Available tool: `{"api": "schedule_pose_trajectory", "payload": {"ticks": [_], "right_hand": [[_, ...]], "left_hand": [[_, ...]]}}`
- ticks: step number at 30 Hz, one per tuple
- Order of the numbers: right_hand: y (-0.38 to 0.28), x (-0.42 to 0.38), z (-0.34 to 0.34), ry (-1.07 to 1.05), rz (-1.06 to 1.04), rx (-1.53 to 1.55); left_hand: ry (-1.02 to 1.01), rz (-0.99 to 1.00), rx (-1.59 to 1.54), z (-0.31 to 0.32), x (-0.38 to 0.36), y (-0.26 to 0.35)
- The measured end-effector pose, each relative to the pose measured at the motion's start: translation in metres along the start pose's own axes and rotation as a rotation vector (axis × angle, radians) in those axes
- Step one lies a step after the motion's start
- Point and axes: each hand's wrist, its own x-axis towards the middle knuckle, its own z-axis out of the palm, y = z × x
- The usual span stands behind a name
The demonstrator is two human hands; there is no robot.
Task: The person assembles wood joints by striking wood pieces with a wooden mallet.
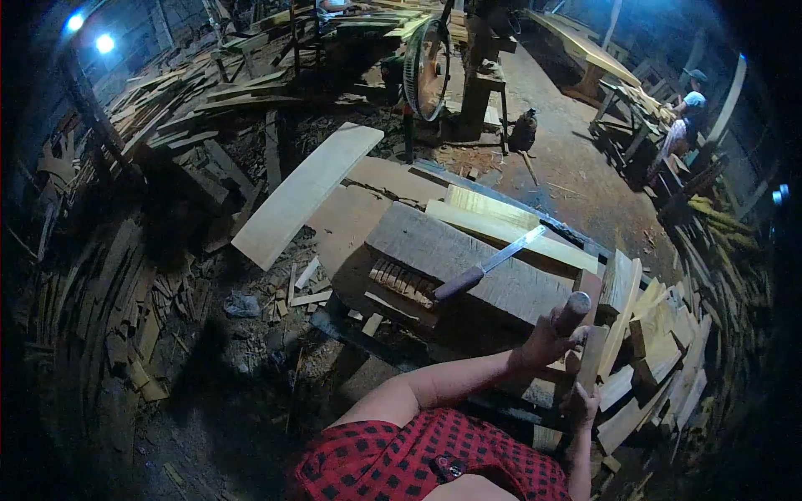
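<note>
My left hand [545,343] reaches across to the right and is closed around a thick round handle [571,314]. The handle's end faces up toward me, and whatever is at its other end is hidden. Below it, my right hand [581,407] grips the lower part of a narrow flat wooden piece [591,361], which stands up close to my left hand. A chisel-like tool [493,265] with a dark handle and a long pale blade lies on the thick wooden beam [443,242] in front of me.
A wide pale board [309,194] lies left of the beam. Pale planks [510,230] rest behind it, and cut wood blocks [656,342] are piled at right. A fan [427,70] stands ahead. Another person [687,113] is at a far-right bench. Scrap wood litters the floor.
</note>
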Motion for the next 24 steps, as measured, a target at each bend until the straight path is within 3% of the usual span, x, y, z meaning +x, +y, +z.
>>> {"api": "schedule_pose_trajectory", "payload": {"ticks": [4,5,7,8,10,11,12,13,15,18,22,24], "right_hand": [[0.003,0.007,-0.004,-0.061,0.015,0.013],[0.008,0.009,-0.005,-0.056,0.016,0.003],[0.015,0.013,0.000,0.099,0.125,0.335],[0.010,0.010,-0.003,0.104,0.120,0.331],[-0.002,0.005,-0.008,-0.080,0.041,-0.101],[-0.003,0.007,-0.009,-0.097,0.044,-0.135],[-0.005,0.006,-0.008,-0.100,0.035,-0.133],[-0.005,0.005,-0.006,-0.092,0.070,-0.055],[-0.006,0.001,-0.001,-0.088,0.101,0.034],[-0.025,-0.005,0.011,-0.123,-0.010,-0.019],[-0.029,-0.009,0.012,-0.119,0.020,0.004],[-0.021,-0.007,0.004,-0.117,0.048,0.029]], "left_hand": [[0.053,0.170,0.206,0.003,0.000,-0.003],[0.031,0.079,0.069,0.004,-0.002,-0.002],[0.004,-0.014,-0.081,0.008,-0.005,0.000],[0.004,-0.060,-0.126,0.010,-0.005,0.001],[0.002,-0.094,-0.168,0.015,-0.003,-0.001],[0.060,0.044,-0.040,0.017,-0.001,-0.004],[0.119,0.181,0.089,0.019,0.000,-0.005],[0.118,0.190,0.093,0.020,-0.001,-0.005],[0.031,0.117,0.241,0.020,-0.006,-0.005],[-0.050,0.071,0.283,0.023,-0.016,-0.037],[-0.040,0.001,0.201,0.020,-0.022,-0.003],[0.024,0.326,0.329,0.021,-0.027,-0.009]]}}
